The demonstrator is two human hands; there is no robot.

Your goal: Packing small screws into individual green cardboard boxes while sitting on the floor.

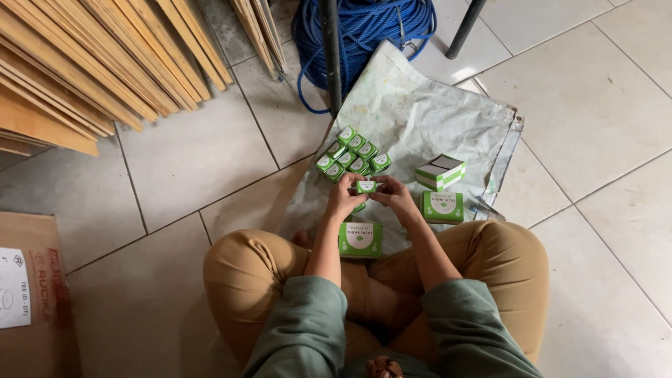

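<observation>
Two hands, left hand (pixel 343 199) and right hand (pixel 394 198), both pinch one small box (pixel 366 187) mid-frame, just below the box cluster (pixel 352 155) on the sack (pixel 420 119). Grip's only fingertips, so it could easily slip and knock that cluster apart.

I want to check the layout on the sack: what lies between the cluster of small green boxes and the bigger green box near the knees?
In the head view, both hands, left hand and right hand, hold one small green box there, between the cluster and the bigger green box.
</observation>
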